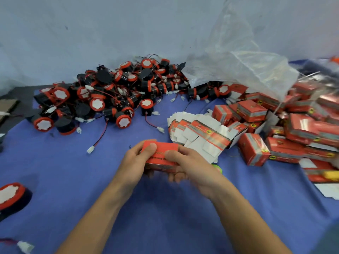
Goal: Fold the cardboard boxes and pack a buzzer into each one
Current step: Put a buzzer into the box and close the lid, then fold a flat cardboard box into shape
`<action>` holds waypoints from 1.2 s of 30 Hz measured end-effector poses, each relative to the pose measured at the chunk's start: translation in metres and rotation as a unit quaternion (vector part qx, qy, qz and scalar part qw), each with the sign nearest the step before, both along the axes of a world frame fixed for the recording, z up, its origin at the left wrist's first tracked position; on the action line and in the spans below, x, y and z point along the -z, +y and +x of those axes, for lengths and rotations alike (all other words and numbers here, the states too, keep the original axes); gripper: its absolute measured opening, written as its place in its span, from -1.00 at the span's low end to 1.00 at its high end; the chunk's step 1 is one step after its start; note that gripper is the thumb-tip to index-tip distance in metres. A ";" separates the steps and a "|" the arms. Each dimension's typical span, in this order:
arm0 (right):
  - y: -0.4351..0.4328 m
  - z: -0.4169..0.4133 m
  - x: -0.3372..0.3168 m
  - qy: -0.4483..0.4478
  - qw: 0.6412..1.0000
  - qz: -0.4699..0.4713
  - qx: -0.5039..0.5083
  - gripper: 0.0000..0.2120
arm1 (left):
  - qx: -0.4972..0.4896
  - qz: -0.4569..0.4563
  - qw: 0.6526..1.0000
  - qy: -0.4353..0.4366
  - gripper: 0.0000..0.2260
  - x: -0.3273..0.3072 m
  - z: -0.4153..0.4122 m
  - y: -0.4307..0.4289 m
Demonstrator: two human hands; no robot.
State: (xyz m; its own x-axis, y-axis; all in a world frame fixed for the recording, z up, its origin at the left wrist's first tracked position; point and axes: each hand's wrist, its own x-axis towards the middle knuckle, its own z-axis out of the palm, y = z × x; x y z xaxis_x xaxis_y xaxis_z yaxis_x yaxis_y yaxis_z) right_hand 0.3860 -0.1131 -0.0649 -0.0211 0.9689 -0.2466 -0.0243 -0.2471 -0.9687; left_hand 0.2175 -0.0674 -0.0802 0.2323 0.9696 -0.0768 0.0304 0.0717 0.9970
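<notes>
Both my hands on one red box (163, 151), held just above table (165, 217), front centre. Left hand (135, 158) grips left end, thumb on top. Right hand (185, 162) grips right end, fingers curled under. Box's long axis runs left-right between hands. Cannot tell if buzzer inside. Buzzer pile (110, 96) lies ahead and left, so left hand nearer. Flat boxes (198, 132) just beyond right hand.

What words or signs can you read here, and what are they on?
Nothing reads clearly.
On the red box: lettering, too blurred.
On the folded boxes: small print and round yellow signs, too small.
On the flat boxes: same print, too blurred.
On the buzzers: no writing shows.
</notes>
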 end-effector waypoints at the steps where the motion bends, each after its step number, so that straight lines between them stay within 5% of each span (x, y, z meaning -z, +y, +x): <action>1: -0.001 0.009 -0.008 0.037 0.999 -0.004 0.020 -0.56 | 0.030 -0.018 0.999 -0.041 -0.66 -0.008 0.005 0.001; 4: -0.004 0.047 -0.036 0.300 0.943 0.048 0.136 -0.51 | 0.076 -0.036 0.990 -0.111 -0.57 -0.030 0.030 0.007; 7: -0.008 0.088 -0.058 0.438 0.868 0.119 0.204 -0.30 | 0.099 0.038 0.994 0.006 -0.81 -0.037 0.066 0.014; 11: -0.004 0.101 -0.057 0.220 0.941 0.101 0.237 -0.53 | 0.128 0.178 0.953 0.208 -0.73 -0.019 0.109 0.021; 14: 0.004 0.096 -0.041 -0.030 0.954 0.107 0.277 -0.54 | 0.051 0.250 0.918 0.304 -0.63 -0.008 0.130 0.029; 17: 0.017 0.093 -0.015 -0.415 0.881 0.073 0.213 -0.44 | 0.003 0.226 0.888 0.399 -0.46 -0.001 0.139 0.042; 22: 0.031 0.087 0.009 -0.620 0.781 0.060 0.046 -0.21 | 0.027 0.210 0.886 0.412 -0.33 0.000 0.136 0.054; 26: 0.038 0.083 0.006 -0.638 0.768 0.045 -0.010 -0.05 | -0.016 0.110 0.934 0.339 -0.24 -0.009 0.122 0.061; 31: 0.037 0.075 -0.001 -0.543 0.835 0.085 0.000 -0.03 | -0.053 -0.017 0.980 0.188 -0.66 -0.020 0.101 0.061; 36: 0.032 0.059 -0.006 -0.373 0.904 0.151 0.144 -0.02 | -0.014 -0.021 0.998 0.057 -0.69 -0.030 0.075 0.063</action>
State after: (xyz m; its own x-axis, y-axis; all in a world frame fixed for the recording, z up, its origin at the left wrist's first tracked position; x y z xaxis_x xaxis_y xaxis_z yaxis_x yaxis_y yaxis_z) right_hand 0.4451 -0.0808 -0.0591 0.3052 0.9335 0.1880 0.6427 -0.0563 -0.7641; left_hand 0.2927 -0.0039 -0.0502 0.1928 0.9709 -0.1418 0.1400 0.1158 0.9834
